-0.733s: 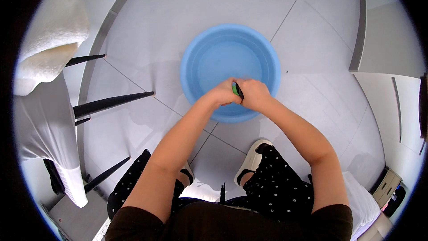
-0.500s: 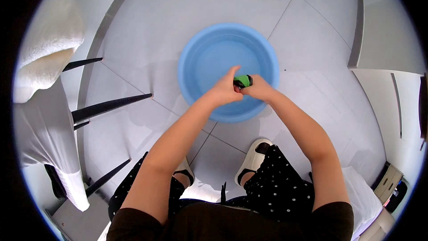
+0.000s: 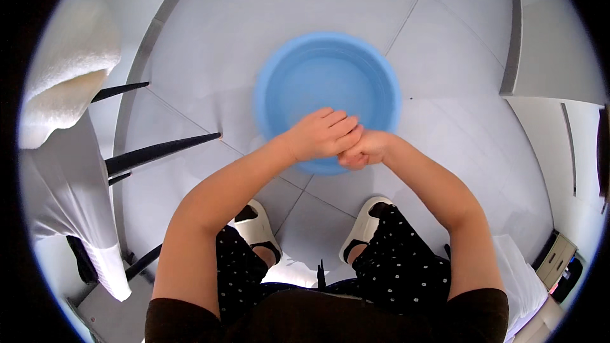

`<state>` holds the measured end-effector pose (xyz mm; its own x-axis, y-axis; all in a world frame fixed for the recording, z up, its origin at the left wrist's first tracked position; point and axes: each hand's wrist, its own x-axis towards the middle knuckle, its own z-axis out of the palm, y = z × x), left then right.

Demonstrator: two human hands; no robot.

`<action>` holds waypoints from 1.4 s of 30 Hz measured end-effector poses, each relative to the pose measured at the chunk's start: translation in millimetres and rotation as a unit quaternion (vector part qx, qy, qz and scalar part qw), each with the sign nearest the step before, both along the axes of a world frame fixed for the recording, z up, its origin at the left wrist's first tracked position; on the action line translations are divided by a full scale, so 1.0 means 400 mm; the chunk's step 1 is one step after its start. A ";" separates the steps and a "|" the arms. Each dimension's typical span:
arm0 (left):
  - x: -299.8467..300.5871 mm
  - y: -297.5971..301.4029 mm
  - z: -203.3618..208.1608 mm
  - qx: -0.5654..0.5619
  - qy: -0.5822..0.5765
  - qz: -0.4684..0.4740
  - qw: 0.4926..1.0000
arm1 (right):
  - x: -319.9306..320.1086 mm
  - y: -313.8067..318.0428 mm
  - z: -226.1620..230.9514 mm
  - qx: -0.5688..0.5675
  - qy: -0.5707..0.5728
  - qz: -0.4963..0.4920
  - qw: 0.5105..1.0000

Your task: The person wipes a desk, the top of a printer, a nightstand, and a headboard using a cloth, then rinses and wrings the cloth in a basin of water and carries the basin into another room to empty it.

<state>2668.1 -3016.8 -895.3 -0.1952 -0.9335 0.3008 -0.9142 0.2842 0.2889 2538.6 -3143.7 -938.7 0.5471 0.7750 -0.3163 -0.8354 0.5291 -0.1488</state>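
A round light-blue basin [image 3: 264, 82] stands on the floor in front of me, and a faint line inside it looks like the surface of clear water. Above its near side my two hands meet, pressed together. My left hand [image 3: 323, 133] is closed, its curled fingers lying against the right one. My right hand [image 3: 366, 148] is closed in a fist beside it, slightly lower, over the near rim. Whatever they grip is covered by the fingers; the small green and black item seen earlier is hidden.
Grey tiles [image 3: 457, 146] surround the basin. At the left stands a chair with black legs [image 3: 165, 152], draped with white and grey cloth [image 3: 60, 178]. My feet in cream slippers [image 3: 363, 225] are close to the basin. A white cabinet [image 3: 556, 44] is at the right.
Both hands have moved slightly down and toward me, and the left has turned over and closed. The green and black item between them has gone out of sight. My left foot shows more fully.
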 end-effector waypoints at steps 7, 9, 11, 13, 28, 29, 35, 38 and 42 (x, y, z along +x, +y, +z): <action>0.015 0.050 0.003 0.210 0.025 0.045 0.976 | 0.064 0.068 0.037 -0.243 0.037 0.071 0.967; 0.028 0.059 0.000 0.221 0.009 0.078 0.972 | 0.070 0.105 0.011 -0.419 -0.163 -0.101 0.887; 0.031 0.059 0.000 0.230 -0.006 0.108 0.967 | 0.095 0.111 -0.012 -0.537 -0.215 -0.005 0.816; 0.026 0.069 -0.005 0.323 0.009 0.185 0.928 | 0.119 0.118 0.013 -0.633 -0.267 0.091 0.721; -0.071 0.050 -0.085 0.450 0.291 0.435 0.723 | 0.113 0.068 -0.026 -0.752 -0.464 0.155 0.442; -0.081 0.055 -0.095 0.451 0.291 0.434 0.724 | 0.108 0.063 -0.025 -0.751 -0.468 0.147 0.441; -0.116 0.023 -0.077 0.434 0.531 0.508 0.522 | 0.077 0.030 -0.030 -0.752 -0.490 0.112 0.426; -0.118 0.023 -0.076 0.455 0.581 0.515 0.437 | 0.073 0.026 -0.029 -0.753 -0.517 0.070 0.400; -0.150 0.008 -0.061 0.412 0.661 0.531 0.334 | 0.061 0.015 -0.020 -0.761 -0.513 0.094 0.385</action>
<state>2608.2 -3013.7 -919.7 0.1726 -0.1376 -0.9753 0.7084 -0.6707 0.2200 2562.9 -3137.7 -946.7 0.9689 0.1749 -0.1753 0.0738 -0.8798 -0.4697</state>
